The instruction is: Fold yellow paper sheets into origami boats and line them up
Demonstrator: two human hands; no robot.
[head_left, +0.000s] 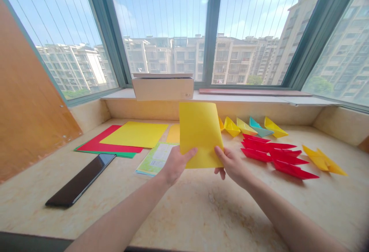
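Observation:
A yellow sheet of paper (200, 133) is held up over the counter, its face toward me and its top right corner slightly curved. My left hand (177, 163) pinches its lower left edge, thumb in front and the fingers behind. At the lower right edge my right hand (229, 163) grips it the same way, with some fingertips showing beneath the sheet. Behind my left hand lies a green and white printed packet (154, 159). To the right of my right hand sit several red folded paper boats (276, 154).
On the left, a yellow sheet (135, 133) overlaps red paper (98, 138) and green paper (127, 155). A black phone (82, 181) lies nearer me. Yellow and blue paper boats (259, 128) line the back right, with a yellow folded piece (324, 159) farther right. A white box (163, 87) stands on the sill.

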